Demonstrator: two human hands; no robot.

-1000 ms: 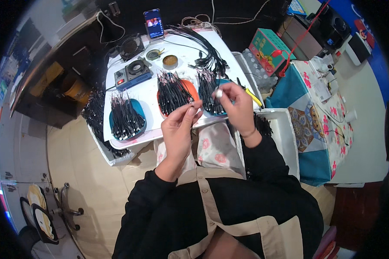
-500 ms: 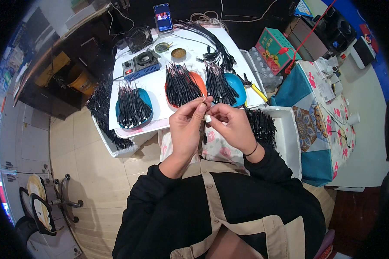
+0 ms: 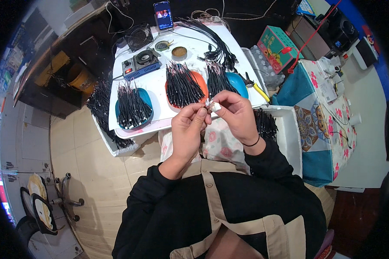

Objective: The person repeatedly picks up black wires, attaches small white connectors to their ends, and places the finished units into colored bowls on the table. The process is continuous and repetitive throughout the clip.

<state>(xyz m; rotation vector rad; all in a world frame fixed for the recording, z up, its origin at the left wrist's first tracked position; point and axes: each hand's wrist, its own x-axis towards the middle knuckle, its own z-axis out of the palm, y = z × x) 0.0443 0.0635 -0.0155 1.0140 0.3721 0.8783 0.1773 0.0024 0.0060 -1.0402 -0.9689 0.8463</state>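
Observation:
In front of my chest both hands meet at the tip of a short black cable (image 3: 208, 106), mostly hidden by the fingers. My left hand (image 3: 188, 131) pinches it between thumb and forefinger. Closed at its thin wire ends is my right hand (image 3: 238, 120), with a small white wrap or scrap (image 3: 216, 107) at its fingertips; which of the two I cannot tell. Just beyond, bundles of similar black cables with bare ends lie in an orange tray (image 3: 200, 80), a right blue tray (image 3: 239, 85) and a left blue tray (image 3: 146, 100).
On the white table (image 3: 160, 116) stand a small heating device (image 3: 141, 64), a round tin (image 3: 179, 53) and a phone (image 3: 163, 16). Yellow-handled cutters (image 3: 260, 92) lie at its right edge. White foam boxes (image 3: 289, 125) holding cables flank the table.
My right hand has shifted slightly up and to the right, turning at the wrist. The cable's dark end that hung below my fingers no longer shows there.

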